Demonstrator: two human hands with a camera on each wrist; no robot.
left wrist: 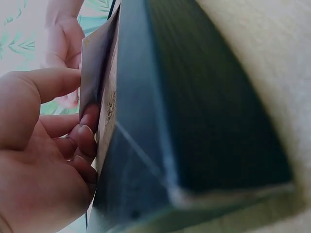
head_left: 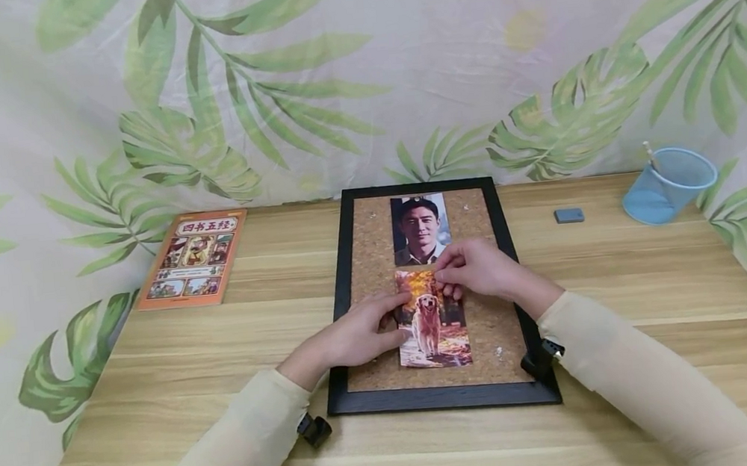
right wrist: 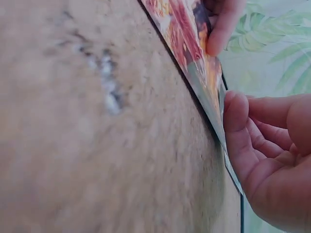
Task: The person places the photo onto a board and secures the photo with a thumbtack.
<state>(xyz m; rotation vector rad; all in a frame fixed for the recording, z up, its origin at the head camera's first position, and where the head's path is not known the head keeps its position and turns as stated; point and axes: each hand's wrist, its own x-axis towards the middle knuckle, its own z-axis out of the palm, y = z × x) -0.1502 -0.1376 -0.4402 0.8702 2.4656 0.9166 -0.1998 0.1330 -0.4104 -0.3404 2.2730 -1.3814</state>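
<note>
A photo of a golden retriever [head_left: 427,333] lies over the lower middle of a black-framed corkboard [head_left: 364,264], its edge standing off the cork in the left wrist view. My left hand [head_left: 356,332] holds its left edge, with a fingertip on its face and other fingers [left wrist: 87,141] reaching behind. With thumb and forefinger, my right hand [head_left: 478,269] pinches at its upper right corner; anything smaller between those fingertips is hidden. Just above is a portrait photo [head_left: 419,232] with a clear pin at its top.
Clear pushpins [right wrist: 109,87] stick in the cork around the photos. An orange book [head_left: 194,259] lies at the back left. At the back right are a small blue box [head_left: 569,215] and a blue mesh pen cup [head_left: 657,198] with a stick in it. A leaf-patterned cloth hangs behind the table.
</note>
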